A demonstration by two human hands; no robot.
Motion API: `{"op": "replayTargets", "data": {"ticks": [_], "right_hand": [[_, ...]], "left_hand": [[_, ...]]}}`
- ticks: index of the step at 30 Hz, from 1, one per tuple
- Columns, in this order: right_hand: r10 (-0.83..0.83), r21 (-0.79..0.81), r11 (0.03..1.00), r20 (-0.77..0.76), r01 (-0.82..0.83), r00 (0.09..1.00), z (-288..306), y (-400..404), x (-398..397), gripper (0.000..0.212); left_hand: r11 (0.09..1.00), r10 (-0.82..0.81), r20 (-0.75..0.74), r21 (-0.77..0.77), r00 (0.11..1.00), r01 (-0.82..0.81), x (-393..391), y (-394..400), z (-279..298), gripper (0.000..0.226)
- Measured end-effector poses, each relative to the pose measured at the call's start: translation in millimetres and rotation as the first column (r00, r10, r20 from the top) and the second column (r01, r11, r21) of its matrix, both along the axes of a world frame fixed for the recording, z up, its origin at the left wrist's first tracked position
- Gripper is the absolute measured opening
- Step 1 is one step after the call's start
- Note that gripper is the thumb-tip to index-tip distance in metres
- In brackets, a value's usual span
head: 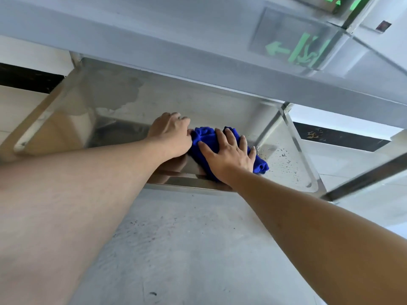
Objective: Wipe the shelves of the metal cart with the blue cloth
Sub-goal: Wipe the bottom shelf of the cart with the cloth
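Observation:
The metal cart's lower shelf (114, 102) is a shiny steel tray in the middle of the head view. On its near right part lies the bunched blue cloth (201, 137). My right hand (229, 153) presses flat on the cloth with fingers spread. Just left of it my left hand (169, 135) rests on the shelf, its fingers curled at the cloth's left edge. Whether the left fingers pinch the cloth is hidden.
The cart's upper shelf (198, 40) overhangs across the top and reflects a green exit sign. A cart post (284, 115) stands at the back right. Water drops (284, 155) dot the lower shelf's right end. Grey floor (187, 249) lies below.

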State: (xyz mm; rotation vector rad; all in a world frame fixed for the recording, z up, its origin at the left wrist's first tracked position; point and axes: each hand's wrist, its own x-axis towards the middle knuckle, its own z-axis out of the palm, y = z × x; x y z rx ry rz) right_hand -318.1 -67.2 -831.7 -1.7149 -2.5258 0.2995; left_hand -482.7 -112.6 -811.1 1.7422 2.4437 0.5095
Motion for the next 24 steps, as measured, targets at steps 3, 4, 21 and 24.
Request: {"op": "replayTargets", "data": {"ticks": [3, 4, 21, 24], "right_hand": [[-0.002, 0.026, 1.0, -0.01, 0.003, 1.0, -0.8, 32.7, -5.3, 0.076], [-0.001, 0.028, 1.0, -0.013, 0.001, 1.0, -2.0, 45.2, -7.4, 0.077], [-0.058, 0.04, 0.997, -0.049, 0.06, 0.997, 5.1, 185.9, -45.8, 0.072], [-0.053, 0.04, 0.998, -0.045, 0.055, 0.998, 5.5, 188.0, -44.3, 0.073]], "left_hand": [[1.0, 0.011, 0.004, 0.01, 1.0, -0.011, 18.5, 14.4, -3.5, 0.025], [0.999, 0.021, -0.01, 0.034, 1.0, -0.02, 23.4, 18.7, -5.3, 0.022], [0.989, 0.024, -0.232, -0.137, 0.972, -0.057, 43.0, 38.8, -19.1, 0.082], [0.982, 0.024, -0.22, -0.177, 0.975, -0.064, 44.5, 41.0, -16.4, 0.08]]}}
